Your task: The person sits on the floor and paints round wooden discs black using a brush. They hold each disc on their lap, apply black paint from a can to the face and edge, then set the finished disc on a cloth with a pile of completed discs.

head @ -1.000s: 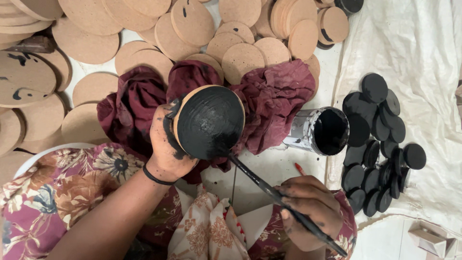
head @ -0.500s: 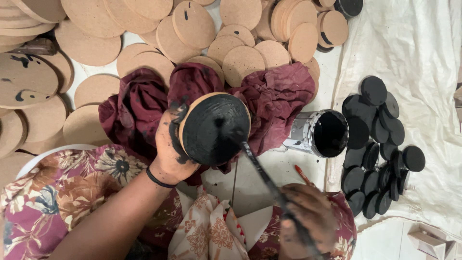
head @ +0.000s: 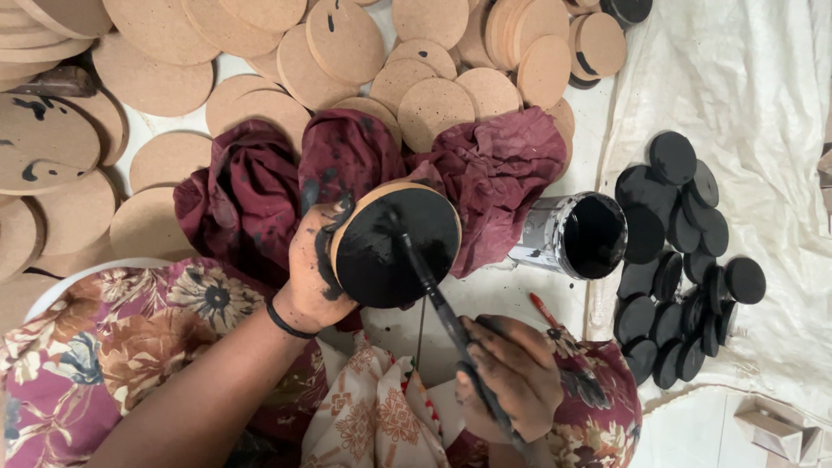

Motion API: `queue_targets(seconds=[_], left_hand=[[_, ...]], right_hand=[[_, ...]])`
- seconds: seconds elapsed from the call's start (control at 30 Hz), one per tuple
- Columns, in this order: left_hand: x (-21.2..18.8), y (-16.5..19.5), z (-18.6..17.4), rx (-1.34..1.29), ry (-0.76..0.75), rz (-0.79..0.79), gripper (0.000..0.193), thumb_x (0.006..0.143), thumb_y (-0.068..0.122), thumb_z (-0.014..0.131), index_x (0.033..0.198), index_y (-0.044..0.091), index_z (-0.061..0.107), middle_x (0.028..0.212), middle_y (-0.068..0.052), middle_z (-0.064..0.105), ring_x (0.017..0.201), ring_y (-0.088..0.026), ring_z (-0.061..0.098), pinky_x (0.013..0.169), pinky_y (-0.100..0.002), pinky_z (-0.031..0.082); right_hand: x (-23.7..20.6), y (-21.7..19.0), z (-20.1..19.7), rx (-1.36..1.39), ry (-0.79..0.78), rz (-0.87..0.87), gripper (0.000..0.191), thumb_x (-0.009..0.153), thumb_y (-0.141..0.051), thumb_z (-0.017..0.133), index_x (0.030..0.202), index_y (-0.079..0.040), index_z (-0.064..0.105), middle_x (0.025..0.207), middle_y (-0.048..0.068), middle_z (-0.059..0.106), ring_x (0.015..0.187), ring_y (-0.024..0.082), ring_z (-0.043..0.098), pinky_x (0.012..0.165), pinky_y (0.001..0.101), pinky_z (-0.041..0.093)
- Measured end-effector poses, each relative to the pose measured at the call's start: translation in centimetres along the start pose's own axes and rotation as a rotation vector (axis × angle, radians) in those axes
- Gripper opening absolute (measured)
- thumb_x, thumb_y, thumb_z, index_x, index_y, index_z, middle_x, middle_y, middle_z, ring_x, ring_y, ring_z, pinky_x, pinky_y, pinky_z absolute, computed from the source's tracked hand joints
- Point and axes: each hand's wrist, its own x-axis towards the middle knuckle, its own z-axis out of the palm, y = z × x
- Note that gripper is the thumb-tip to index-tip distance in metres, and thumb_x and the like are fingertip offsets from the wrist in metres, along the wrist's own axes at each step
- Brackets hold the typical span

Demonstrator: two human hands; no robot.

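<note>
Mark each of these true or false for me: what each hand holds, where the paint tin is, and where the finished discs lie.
1. The left hand holds a black-painted disc. True.
2. The right hand holds a rag. False: it holds a brush, its tip on the disc.
3. The paint tin stands upright. False: it lies on its side, mouth toward the camera.
4. The black discs lie on the white cloth. True.
5. The bare wooden discs sit on the white cloth. False: they are heaped beyond the maroon cloth.

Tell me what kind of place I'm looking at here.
Probably a small craft workshop, with the work done on the floor. Bare wooden discs lie heaped about, black-painted discs lie on a white sheet, and an open can of black paint stands by a brush.
</note>
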Motion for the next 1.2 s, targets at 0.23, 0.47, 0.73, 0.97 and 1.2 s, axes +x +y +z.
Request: queue_targets(seconds=[0.23, 0.47, 0.73, 0.97, 1.2], left_hand=[[-0.1, 0.2, 0.8, 0.002, -0.068, 0.011, 0.054, 0.097, 0.037, 0.045, 0.124, -0.004, 0.066, 0.115, -0.022, 0.073, 0.098, -0.040, 0.073, 0.084, -0.055, 0.060], [-0.3, 0.3, 0.9, -0.017, -0.087, -0.013, 0.061, 0.096, 0.041, 0.045, 0.131, -0.004, 0.066, 0.121, -0.024, 0.072, 0.103, -0.040, 0.072, 0.089, -0.053, 0.059], [-0.2, 0.2, -0.1, -0.028, 0.021, 0.044, 0.056, 0.096, 0.040, 0.045, 0.127, -0.001, 0.067, 0.121, -0.019, 0.073, 0.106, -0.035, 0.072, 0.096, -0.048, 0.058], [-0.2, 0.3, -0.7, -0.034, 0.051, 0.098, 0.053, 0.097, 0.039, 0.045, 0.126, 0.002, 0.068, 0.123, -0.016, 0.073, 0.110, -0.033, 0.070, 0.100, -0.046, 0.055], [-0.3, 0.3, -0.7, -0.037, 0.091, 0.168, 0.053, 0.097, 0.040, 0.045, 0.126, 0.003, 0.068, 0.127, -0.015, 0.072, 0.116, -0.032, 0.068, 0.106, -0.046, 0.052]], right_hand=[[-0.3, -0.3, -0.5, -0.123, 0.050, 0.107, 0.023, 0.094, -0.020, 0.075, 0.095, -0.001, 0.063, 0.095, 0.020, 0.075, 0.096, 0.033, 0.076, 0.082, 0.0398, 0.064], [-0.6, -1.4, -1.1, -0.238, 0.030, 0.198, 0.019, 0.094, -0.017, 0.074, 0.093, -0.001, 0.066, 0.092, 0.019, 0.074, 0.096, 0.033, 0.076, 0.083, 0.0391, 0.063], [-1.0, -1.7, -1.5, -0.218, 0.028, 0.222, 0.022, 0.094, -0.020, 0.074, 0.091, -0.001, 0.064, 0.089, 0.018, 0.074, 0.094, 0.033, 0.075, 0.082, 0.0395, 0.061], [-1.0, -2.1, -2.0, -0.210, -0.033, 0.213, 0.023, 0.093, -0.021, 0.073, 0.087, -0.002, 0.062, 0.088, 0.018, 0.073, 0.095, 0.033, 0.076, 0.083, 0.0413, 0.062], [-1.0, -3.0, -1.8, -0.205, -0.065, 0.293, 0.018, 0.085, -0.016, 0.074, 0.088, -0.001, 0.065, 0.087, 0.017, 0.072, 0.097, 0.036, 0.076, 0.085, 0.0441, 0.062]])
